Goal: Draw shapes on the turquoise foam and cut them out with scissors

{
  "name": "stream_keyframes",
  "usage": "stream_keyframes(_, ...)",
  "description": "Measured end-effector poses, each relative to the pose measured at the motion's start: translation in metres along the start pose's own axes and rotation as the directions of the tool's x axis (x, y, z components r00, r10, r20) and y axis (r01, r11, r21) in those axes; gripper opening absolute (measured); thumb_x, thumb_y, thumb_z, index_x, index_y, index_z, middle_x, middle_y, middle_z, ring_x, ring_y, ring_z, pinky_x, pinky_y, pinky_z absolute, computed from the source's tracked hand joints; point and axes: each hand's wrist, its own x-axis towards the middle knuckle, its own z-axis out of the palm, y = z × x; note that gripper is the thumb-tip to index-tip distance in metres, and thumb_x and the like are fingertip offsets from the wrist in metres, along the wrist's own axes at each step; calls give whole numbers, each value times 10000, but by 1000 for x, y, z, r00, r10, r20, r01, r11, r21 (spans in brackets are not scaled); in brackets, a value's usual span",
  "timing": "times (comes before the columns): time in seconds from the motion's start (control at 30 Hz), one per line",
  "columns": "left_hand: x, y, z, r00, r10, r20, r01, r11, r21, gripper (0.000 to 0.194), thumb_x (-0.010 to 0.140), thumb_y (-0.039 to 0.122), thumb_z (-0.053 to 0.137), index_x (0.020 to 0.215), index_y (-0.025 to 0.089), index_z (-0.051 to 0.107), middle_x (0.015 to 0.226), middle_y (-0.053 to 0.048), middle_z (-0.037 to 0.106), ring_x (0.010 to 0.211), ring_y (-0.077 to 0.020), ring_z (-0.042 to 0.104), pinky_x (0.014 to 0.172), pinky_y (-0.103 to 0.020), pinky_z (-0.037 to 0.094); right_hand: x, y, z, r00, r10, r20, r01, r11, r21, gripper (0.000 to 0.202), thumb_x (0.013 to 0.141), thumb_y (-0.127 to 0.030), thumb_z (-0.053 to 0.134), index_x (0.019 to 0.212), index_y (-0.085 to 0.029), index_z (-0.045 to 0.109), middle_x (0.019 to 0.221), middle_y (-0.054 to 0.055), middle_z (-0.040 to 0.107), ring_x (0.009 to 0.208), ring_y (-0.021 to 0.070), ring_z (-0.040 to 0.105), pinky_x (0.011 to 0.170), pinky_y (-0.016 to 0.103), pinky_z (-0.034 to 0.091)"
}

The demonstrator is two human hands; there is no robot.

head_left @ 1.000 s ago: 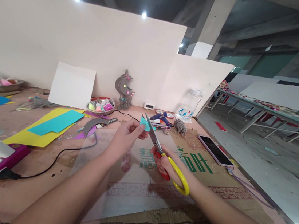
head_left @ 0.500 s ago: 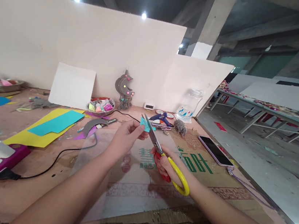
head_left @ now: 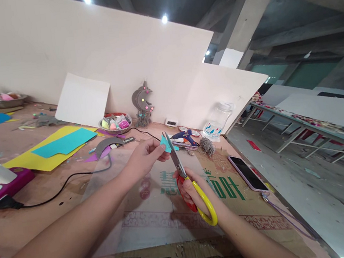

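Note:
Between the thumb and fingers of my left hand (head_left: 148, 155) is a small piece of turquoise paper (head_left: 165, 144), pinched at its lower left. My right hand (head_left: 195, 187) is wrapped round a pair of scissors (head_left: 176, 158) with one yellow and one red handle. The blades point up and away from me and lie across the right part of the paper, nearly closed. Both hands are above a sheet of cardboard (head_left: 258, 206) with green and red print, partly covered by a translucent sheet (head_left: 153, 228).
Yellow card (head_left: 49, 160) and turquoise card (head_left: 66, 142) lie left, near a purple power strip (head_left: 22, 176). Behind are a bowl of clay packs (head_left: 116, 123), a grey moon ornament (head_left: 143, 101), a blue glue gun (head_left: 183, 135), twine (head_left: 207, 146) and a clear jar (head_left: 218, 120). A phone (head_left: 247, 173) lies right.
Both hands stay in nearly the same place. The scissor blades look slightly closer together at their tips on the turquoise paper.

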Motion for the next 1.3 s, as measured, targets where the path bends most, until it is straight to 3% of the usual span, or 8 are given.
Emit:
stream_keyframes(1.03, 1, 3, -7, 1000, -9, -21, 10, 999, 46, 362, 705, 500, 738, 703, 172, 585, 659, -25, 687, 657, -164, 670, 684, -322, 557, -1, 1, 0, 999, 49, -15, -49, 999, 13, 593, 776, -720, 579, 1019, -183, 517, 564, -107, 324, 416, 49, 206, 383, 188, 191)
stream_keyframes(1.3, 5, 4, -12, 997, 43, -63, -39, 997, 63, 386, 720, 533, 713, 729, 168, 591, 705, -27, 684, 703, -170, 670, 708, -332, 560, -1, 0, 0, 998, 54, -12, -54, 999, 3, 607, 753, -728, 599, 1003, -179, 528, 552, -107, 346, 409, 45, 227, 371, 178, 211)
